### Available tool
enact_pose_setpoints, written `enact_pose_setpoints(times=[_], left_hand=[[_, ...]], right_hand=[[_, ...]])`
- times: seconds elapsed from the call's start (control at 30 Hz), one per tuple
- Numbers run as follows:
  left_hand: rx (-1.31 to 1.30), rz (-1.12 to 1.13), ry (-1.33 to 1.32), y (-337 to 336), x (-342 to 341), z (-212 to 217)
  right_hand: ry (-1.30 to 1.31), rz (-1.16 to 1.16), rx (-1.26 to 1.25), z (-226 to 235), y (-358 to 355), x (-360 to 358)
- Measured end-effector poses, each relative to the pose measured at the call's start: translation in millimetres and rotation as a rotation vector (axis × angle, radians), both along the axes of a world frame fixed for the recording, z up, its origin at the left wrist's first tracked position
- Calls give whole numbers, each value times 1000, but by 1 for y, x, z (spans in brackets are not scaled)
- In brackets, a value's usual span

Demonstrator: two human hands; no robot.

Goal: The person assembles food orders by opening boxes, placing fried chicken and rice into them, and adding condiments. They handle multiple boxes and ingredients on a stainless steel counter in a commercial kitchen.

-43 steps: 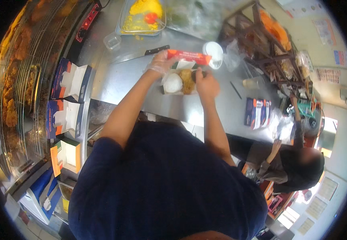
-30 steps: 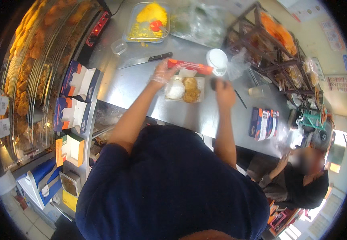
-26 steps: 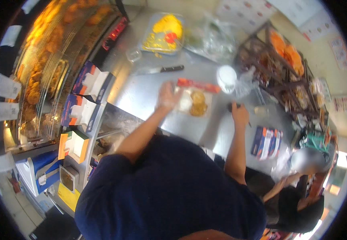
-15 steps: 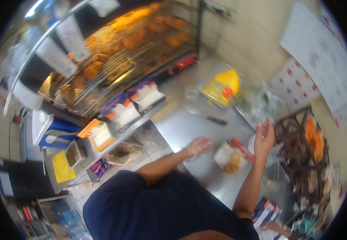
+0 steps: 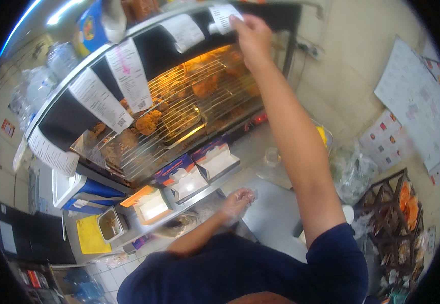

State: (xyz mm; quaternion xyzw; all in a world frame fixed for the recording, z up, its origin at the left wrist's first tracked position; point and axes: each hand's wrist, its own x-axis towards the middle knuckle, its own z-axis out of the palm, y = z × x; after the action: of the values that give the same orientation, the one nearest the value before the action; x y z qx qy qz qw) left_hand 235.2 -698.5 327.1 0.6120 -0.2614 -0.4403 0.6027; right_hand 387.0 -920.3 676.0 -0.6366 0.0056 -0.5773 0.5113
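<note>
My right hand is raised to the top rail of the lit warming cabinet, its thumb and fingers closed on a small white printed receipt. Other paper receipts hang along the same rail, one of them a long slip with a pink mark. Low over the steel counter's edge, my left hand wears a clear plastic glove. Its fingers are loosely bent and apart, with nothing seen in them; the wrist is blurred. Fried pieces of food lie on wire racks behind the cabinet's glass.
Open cardboard boxes line the shelf below the cabinet. A metal pan and a yellow cloth are at the left. On the right stand a bag of greens and a dark compartment rack. My right arm hides part of the counter.
My right hand has risen from above the counter to the rail and taken hold of a receipt. My left hand has shifted slightly left. The view has turned toward the cabinet.
</note>
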Motion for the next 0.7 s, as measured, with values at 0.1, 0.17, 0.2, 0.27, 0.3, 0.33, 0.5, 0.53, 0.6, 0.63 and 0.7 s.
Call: enact_pose_setpoints(times=[0.1,0.17,0.2,0.27,0.3,0.33,0.5,0.53,0.6,0.63,0.7], left_hand=[[19,-122,-47,-14,9,16],[14,-241,-108,-27,5,4],[1,-291,-124,-32,-2,-1],[-12,-401,76,-45,-22,-16],[-61,-506,-184,-51,-33,-24],[-38,-644,-210,-58,-51,-1],[-351,-1073,-754,-79,-157,-21],[-459,-1076,-890,-82,-180,-23],[-594,-910,-1052,-92,-220,-20],[-658,-807,-1138,-99,-236,-16],[-560,-779,-1292,-107,-263,-12]], right_hand=[[-24,55,18,-35,10,-80],[-151,53,110,-87,23,-154],[14,-16,163,-118,29,-205],[111,-295,364,-175,50,-295],[150,-471,479,-208,59,-340],[176,-647,586,-245,68,-390],[621,-1370,840,-379,156,-582],[825,-1507,853,-404,169,-607],[1096,-1619,740,-444,186,-629],[1127,-1596,799,-444,186,-627],[1161,-1584,886,-447,182,-622]])
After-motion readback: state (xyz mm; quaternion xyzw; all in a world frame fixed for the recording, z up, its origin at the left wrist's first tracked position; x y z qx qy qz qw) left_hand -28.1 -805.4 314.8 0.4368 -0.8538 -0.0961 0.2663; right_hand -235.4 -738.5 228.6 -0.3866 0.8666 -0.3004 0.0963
